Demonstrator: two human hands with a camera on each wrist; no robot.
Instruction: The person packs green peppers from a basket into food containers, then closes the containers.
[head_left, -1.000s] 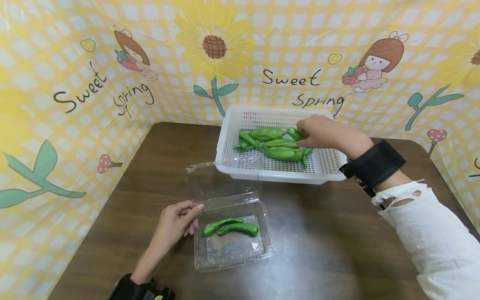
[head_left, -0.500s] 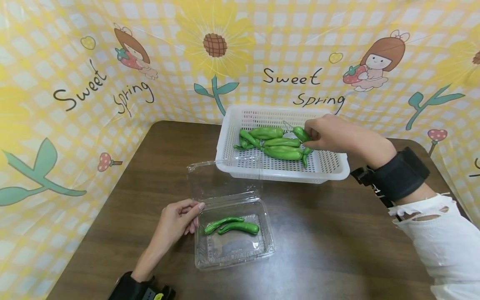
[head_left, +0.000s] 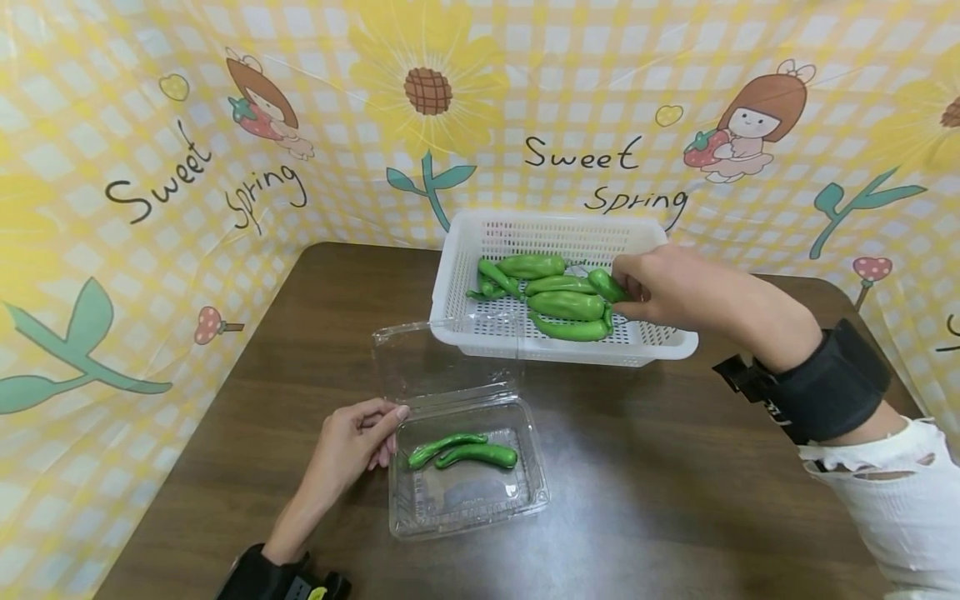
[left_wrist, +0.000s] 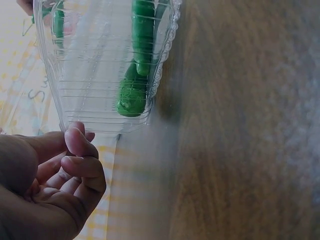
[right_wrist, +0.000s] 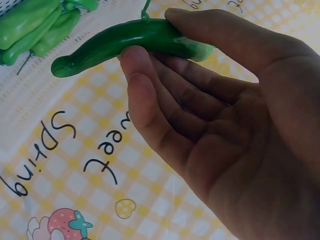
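My right hand point(head_left: 637, 287) hovers over the right side of a white slotted basket point(head_left: 525, 233) and pinches one green pepper point(head_left: 606, 285) between thumb and fingers. In the right wrist view that pepper point(right_wrist: 115, 40) lies across my fingertips, clear of the others. Several green peppers point(head_left: 562, 304) lie in the basket. Nearer to me is an open clear plastic clamshell box point(head_left: 468, 504) with two green peppers point(head_left: 476, 455) inside. My left hand point(head_left: 352, 446) rests at the box's left edge, loosely curled fingertips touching its rim point(left_wrist: 75, 127).
The box's clear lid point(head_left: 446, 358) stands open towards the basket's front wall. All of it sits on a dark brown table point(head_left: 675, 483). A yellow checked backdrop point(head_left: 150, 208) closes in the back and sides.
My right hand has lifted one pepper out of the pile and drawn it right and towards me over the basket. The left hand and the clamshell box have not moved.
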